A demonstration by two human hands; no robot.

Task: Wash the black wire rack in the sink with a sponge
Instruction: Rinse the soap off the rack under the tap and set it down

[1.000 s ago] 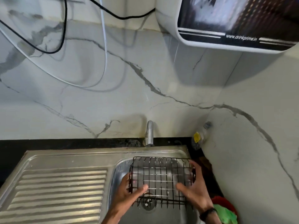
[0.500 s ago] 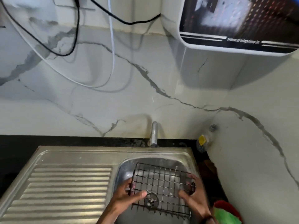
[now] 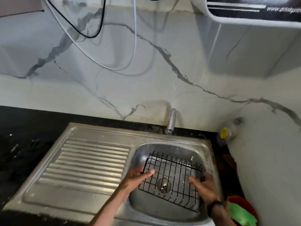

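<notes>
The black wire rack (image 3: 172, 176) lies tilted inside the steel sink basin (image 3: 200, 154), over the drain (image 3: 163, 185). My left hand (image 3: 138, 176) grips the rack's left edge, thumb over the wires. On the right edge my right hand (image 3: 203, 187) holds the rack, a dark band on its wrist. A green sponge (image 3: 239, 214) rests in a red bowl (image 3: 244, 203) at the lower right, apart from both hands.
The steel tap (image 3: 171, 121) stands behind the basin, no water seen running. A ribbed drainboard (image 3: 88, 165) lies to the left, on a black counter (image 3: 24, 141). A small bottle (image 3: 228, 132) sits in the right corner. Cables hang on the marble wall; a white appliance (image 3: 244, 15) hangs above.
The rack has been lowered and tipped flatter into the basin, still held by both hands. The view has tilted downward, showing more of the sink.
</notes>
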